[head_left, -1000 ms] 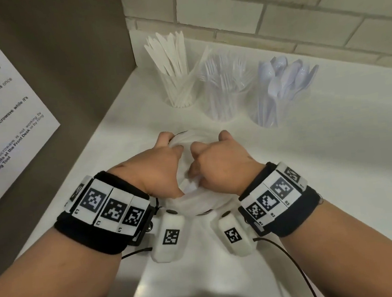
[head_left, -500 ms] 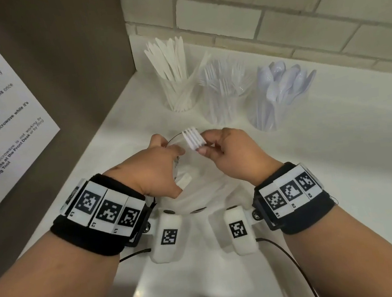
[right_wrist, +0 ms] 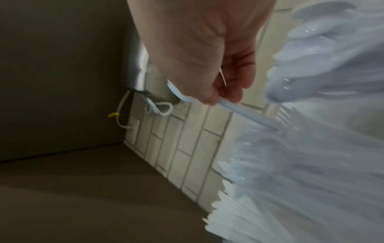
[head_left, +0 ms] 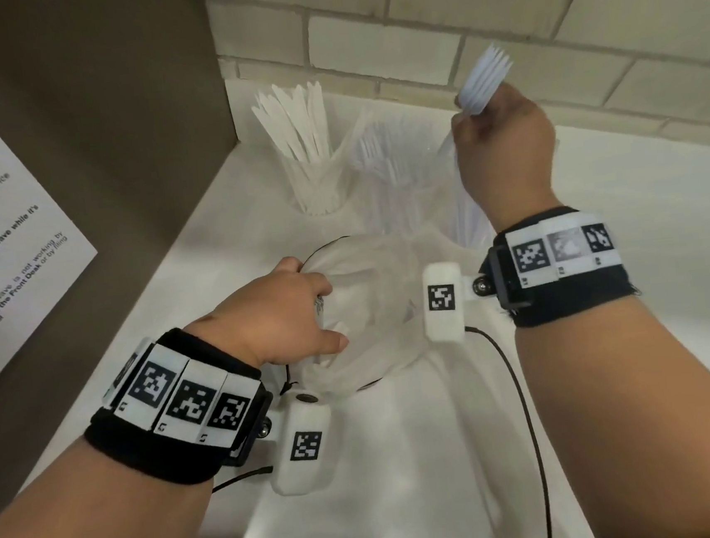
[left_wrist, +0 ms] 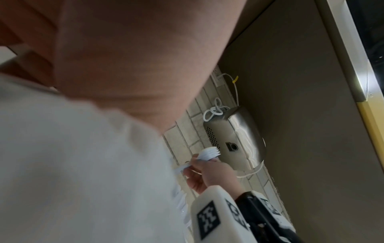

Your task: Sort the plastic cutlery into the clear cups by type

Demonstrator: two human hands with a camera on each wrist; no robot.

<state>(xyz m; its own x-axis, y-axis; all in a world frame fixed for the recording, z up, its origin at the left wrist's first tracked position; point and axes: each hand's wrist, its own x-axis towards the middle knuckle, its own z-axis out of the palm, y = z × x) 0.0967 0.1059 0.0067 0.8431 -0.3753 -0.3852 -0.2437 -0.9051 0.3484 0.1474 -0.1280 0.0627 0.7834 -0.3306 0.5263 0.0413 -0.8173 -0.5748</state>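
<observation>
A small stack of plastic forks (head_left: 484, 80) is gripped in the right hand (head_left: 502, 154), fingers curled round the handles, raised above the fork cup (head_left: 396, 178). The left hand (head_left: 279, 315) pinches the clear bag (head_left: 374, 310) on the tabletop (head_left: 645, 241). Judged risk: a loosened grip could scatter the forks into the neighbouring knife cup (head_left: 313, 173).

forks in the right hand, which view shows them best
The head view: the forks stand fanned above the right hand, tines clear against the brick wall. The left wrist view shows them small and far; the right wrist view shows mainly blurred handles.
</observation>
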